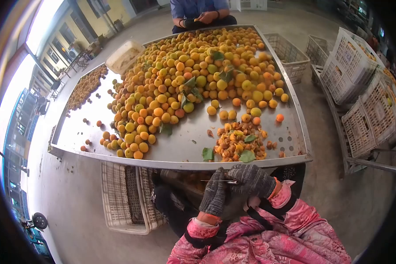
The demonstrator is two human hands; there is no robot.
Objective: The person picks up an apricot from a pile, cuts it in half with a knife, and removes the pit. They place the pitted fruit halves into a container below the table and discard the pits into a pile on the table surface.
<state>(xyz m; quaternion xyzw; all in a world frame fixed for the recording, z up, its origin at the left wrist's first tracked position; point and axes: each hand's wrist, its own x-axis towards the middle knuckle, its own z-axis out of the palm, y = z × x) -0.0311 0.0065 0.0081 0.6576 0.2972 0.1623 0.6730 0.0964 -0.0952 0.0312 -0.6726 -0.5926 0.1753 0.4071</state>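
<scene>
Both my hands wear dark grey knitted gloves and are close together just below the near edge of the metal table (180, 165). My right hand (254, 181) is closed around what looks like a small knife (224, 181), its thin blade pointing left across my left hand. My left hand (213, 192) has its fingers bent together beside the blade; whatever they hold is hidden. Beyond my hands, on the tabletop, lies a heap of torn apricot pieces (238, 145) with green leaves on it. A large pile of whole apricots (176, 83) covers the middle and far side.
Across the table, a person in a blue shirt (200, 9) works with both hands. A whitish plastic tub (125, 57) sits at the left edge near small brown pits (86, 88). Plastic crates (123, 198) stand under the table, and stacked crates (347, 66) on a cart at right.
</scene>
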